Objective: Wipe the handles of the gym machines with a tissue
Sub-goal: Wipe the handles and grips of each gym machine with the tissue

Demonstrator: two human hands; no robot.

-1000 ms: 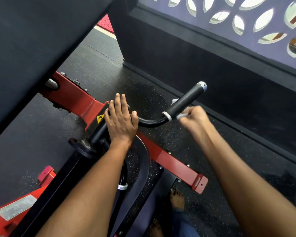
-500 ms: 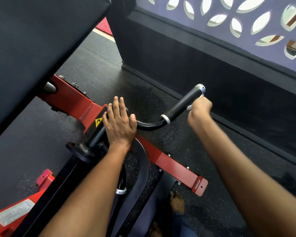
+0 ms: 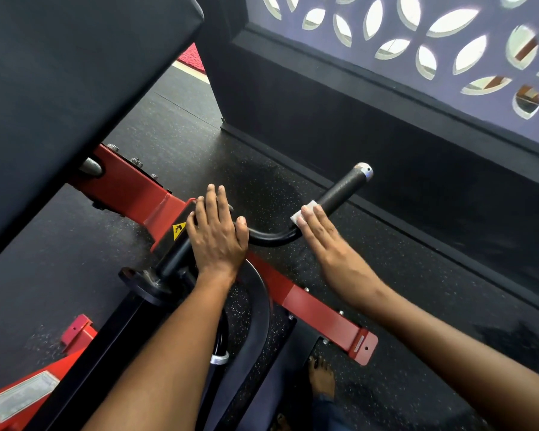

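Bare forearms (image 3: 156, 362), bare foot (image 3: 321, 379)

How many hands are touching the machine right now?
2. The left hand lies flat on the black bar beside the red frame; the right hand presses a tissue onto the handle.

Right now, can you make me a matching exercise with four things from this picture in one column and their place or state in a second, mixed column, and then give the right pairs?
Things:
1. tissue
2. left hand
3. warning sticker
4. bare foot

Places or states:
A. flat on the black bar near the red frame
B. yellow, on the machine beside the left hand
C. on the floor at the bottom of the view
D. pressed on the handle under the right hand

Pairs: 1-D, 2-A, 3-B, 4-C
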